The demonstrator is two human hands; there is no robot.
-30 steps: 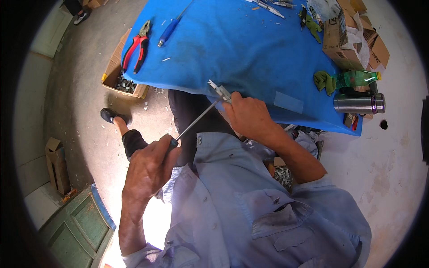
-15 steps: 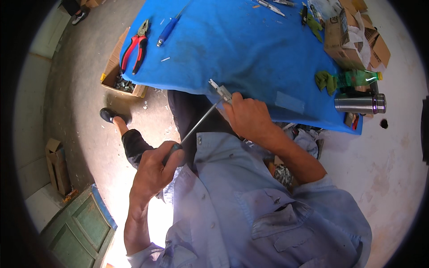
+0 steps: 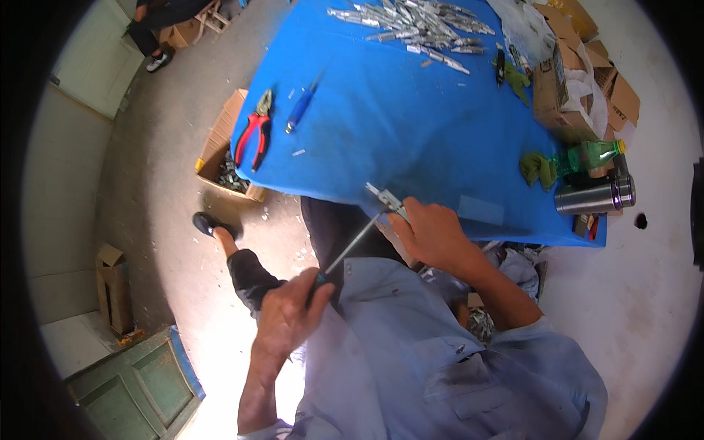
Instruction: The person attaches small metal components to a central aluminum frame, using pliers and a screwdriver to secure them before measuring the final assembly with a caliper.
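My left hand (image 3: 290, 312) is closed round the handle of a screwdriver, whose long thin steel shaft (image 3: 354, 245) slants up to the right. Its tip meets a narrow silvery metal fitting (image 3: 384, 196) just off the table's near edge. Thumb and fingers of my right hand (image 3: 438, 236) pinch that fitting, covering its lower end. Its slotted far end points up and left. Exactly where the tip sits on it is too small to tell. Farther off, red-and-black pliers (image 3: 254, 138) and a blue-handled screwdriver (image 3: 300, 111) lie on the blue cloth.
Many similar fittings lie heaped (image 3: 418, 28) at the table's far side. On the right stand cartons (image 3: 561, 99), with a green bottle (image 3: 590, 155) and a steel flask (image 3: 592, 196) lying below. Left of the table, an open box (image 3: 220, 165) holds small metal parts. Someone sits far left.
The view has tilted up, so the heap of fittings and the seated person now show more. Both hands keep their grips, and the screwdriver tip stays at the fitting.
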